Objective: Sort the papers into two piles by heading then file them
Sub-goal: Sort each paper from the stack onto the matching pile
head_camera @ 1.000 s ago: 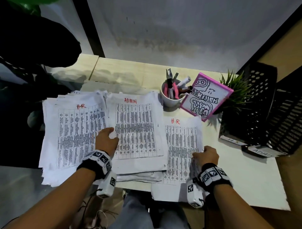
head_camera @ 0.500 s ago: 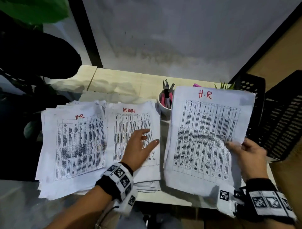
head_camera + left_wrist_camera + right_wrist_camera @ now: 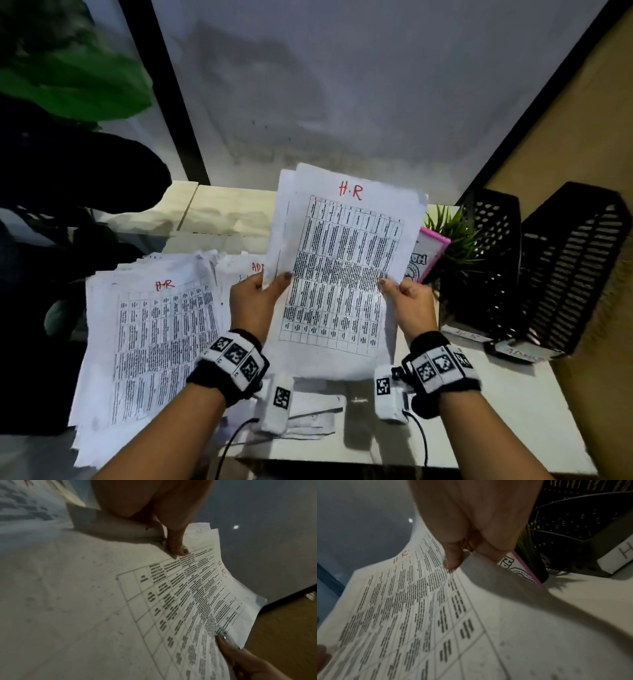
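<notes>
A small sheaf of printed sheets headed H.R (image 3: 342, 267) is held up above the desk, facing me. My left hand (image 3: 255, 298) pinches its left edge, thumb on the front. My right hand (image 3: 406, 298) pinches its right edge. In the left wrist view the H.R sheaf (image 3: 197, 595) shows the left thumb on it, and the right wrist view shows the sheaf (image 3: 402, 608) under the right thumb. A thick H.R pile (image 3: 150, 339) lies on the desk at left. Beside it an ADMIN pile (image 3: 245, 269) is mostly hidden behind my left hand and the held sheets.
Two black mesh file trays (image 3: 534, 274) with white labels stand at the right of the white desk (image 3: 513, 411). A small green plant (image 3: 452, 240) and a pink-framed card (image 3: 426, 257) sit behind the held sheets. A grey wall rises behind.
The right hand lifted the H.R sheets off the desk and brought them up toward the middle. The left hand left the ADMIN pile and took hold of the sheets' left edge.
</notes>
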{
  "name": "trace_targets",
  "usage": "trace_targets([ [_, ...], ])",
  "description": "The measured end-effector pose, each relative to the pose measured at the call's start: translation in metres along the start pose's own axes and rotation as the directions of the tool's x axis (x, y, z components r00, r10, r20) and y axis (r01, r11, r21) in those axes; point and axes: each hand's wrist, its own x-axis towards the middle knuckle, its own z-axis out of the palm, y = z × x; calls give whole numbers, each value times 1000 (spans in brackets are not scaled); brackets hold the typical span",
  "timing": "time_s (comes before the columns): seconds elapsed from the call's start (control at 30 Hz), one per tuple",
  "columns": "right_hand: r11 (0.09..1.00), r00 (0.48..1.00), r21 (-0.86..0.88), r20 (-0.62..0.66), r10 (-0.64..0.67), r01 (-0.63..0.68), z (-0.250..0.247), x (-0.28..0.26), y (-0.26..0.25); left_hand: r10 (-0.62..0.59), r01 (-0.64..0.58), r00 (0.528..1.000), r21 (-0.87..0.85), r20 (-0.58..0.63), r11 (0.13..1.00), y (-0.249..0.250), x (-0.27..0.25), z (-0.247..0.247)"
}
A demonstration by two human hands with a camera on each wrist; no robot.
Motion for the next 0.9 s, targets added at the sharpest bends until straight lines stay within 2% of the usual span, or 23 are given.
trace_targets([
  [0.1,997,995,72,-88,42,-35,-2,3,3,59,-58,997,25,-45,998,10,2,-12],
  [0.17,990,982,136,-173,71,-48,-7,5,1,53,-50,994,32,-101,998,17,5,-23],
  [0.23,981,975,187,-203,89,-51,-16,4,-3,52,-49,992,27,-115,998,22,9,-34],
  [0.33,993,978,108,-194,74,-54,-26,3,-3,15,-12,989,18,-147,1000,23,15,-46],
  [0.43,995,986,78,-152,74,-63,-25,4,-4,6,-5,987,8,-163,1000,24,19,-54],
  [0.53,994,993,78,-82,89,-83,-7,4,-13,-16,14,992,-16,-125,1000,24,17,-55],
  [0.63,996,996,35,42,82,-83,28,-2,-27,-60,54,995,-73,-86,996,24,13,-56],
  [0.73,999,988,-36,148,42,-37,74,-6,-32,-21,19,999,-49,-41,999,26,6,-64],
  [0.83,992,976,-123,214,32,-6,112,-8,-30,84,-79,992,52,-99,996,21,7,-91],
  [0.9,990,960,-139,276,39,0,131,-10,-25,102,-86,977,93,-185,992,11,12,-123],
])
